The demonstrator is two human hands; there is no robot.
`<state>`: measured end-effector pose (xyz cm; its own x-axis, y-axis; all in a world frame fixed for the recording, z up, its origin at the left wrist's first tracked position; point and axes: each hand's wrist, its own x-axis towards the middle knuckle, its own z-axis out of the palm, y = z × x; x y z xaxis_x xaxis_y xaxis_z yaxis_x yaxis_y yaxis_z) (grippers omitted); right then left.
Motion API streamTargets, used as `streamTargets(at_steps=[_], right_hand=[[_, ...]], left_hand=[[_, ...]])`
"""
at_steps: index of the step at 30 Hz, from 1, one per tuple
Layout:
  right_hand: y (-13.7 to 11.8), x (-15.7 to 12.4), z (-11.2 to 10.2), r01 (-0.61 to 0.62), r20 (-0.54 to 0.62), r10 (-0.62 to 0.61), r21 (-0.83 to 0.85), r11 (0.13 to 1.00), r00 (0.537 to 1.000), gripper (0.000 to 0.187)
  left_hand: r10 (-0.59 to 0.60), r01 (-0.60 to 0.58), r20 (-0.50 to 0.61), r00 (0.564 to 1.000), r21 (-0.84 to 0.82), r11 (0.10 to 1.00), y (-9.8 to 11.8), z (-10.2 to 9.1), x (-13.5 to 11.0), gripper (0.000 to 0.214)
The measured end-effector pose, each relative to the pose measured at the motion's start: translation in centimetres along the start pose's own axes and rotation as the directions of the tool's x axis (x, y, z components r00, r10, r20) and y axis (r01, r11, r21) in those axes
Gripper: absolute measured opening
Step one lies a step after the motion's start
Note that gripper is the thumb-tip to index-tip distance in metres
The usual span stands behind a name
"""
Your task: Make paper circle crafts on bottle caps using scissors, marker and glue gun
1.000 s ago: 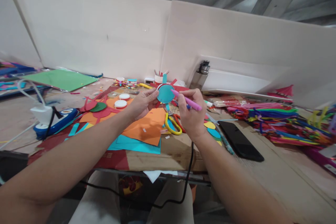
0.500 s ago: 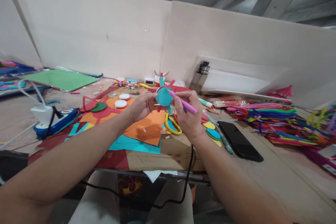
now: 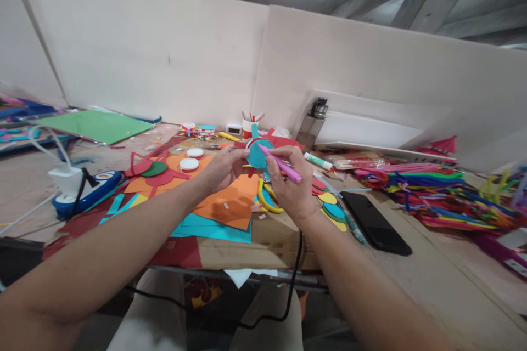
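A round turquoise paper disc (image 3: pixel 258 154), with turquoise and red strips standing out around it, is pinched at its left edge by the left hand (image 3: pixel 227 167), above the orange paper sheet (image 3: pixel 230 203). A slim pink pen-shaped tool (image 3: pixel 287 169) is gripped in the right hand (image 3: pixel 294 178). Compared with one second ago, the right hand has been brought nearer to the left hand, and the tool's tip has been carried from the right edge farther over the disc. By this, the white-and-green glue stick (image 3: pixel 318 161) beyond the right hand has been uncovered more. The disc's face is probably being worked on; whether it is touched or marked cannot be told.
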<state>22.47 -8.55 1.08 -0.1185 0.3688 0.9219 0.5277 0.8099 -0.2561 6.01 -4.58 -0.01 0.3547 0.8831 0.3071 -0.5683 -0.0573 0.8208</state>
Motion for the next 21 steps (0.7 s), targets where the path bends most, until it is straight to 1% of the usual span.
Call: streamTargets(at_steps=[11,17,21], right_hand=[[0.14,0.13,0.14,0.045,0.014,-0.044,-0.053,0.998,0.999,0.008],[0.17,0.16,0.24,0.075,-0.005,-0.075,-0.075,0.994,0.997,0.006],[0.16,0.16,0.2,0.059,-0.02,-0.061,-0.09,0.994,0.998,0.006]], left_hand=[[-0.003,0.003,0.041,0.999,0.003,1.0,-0.06,-0.11,-0.05,0.018],[-0.001,0.001,0.013,1.0,-0.008,1.0,-0.13,0.01,-0.04,0.018],[0.003,-0.003,0.011,1.0,0.004,1.0,-0.11,0.09,-0.05,0.019]])
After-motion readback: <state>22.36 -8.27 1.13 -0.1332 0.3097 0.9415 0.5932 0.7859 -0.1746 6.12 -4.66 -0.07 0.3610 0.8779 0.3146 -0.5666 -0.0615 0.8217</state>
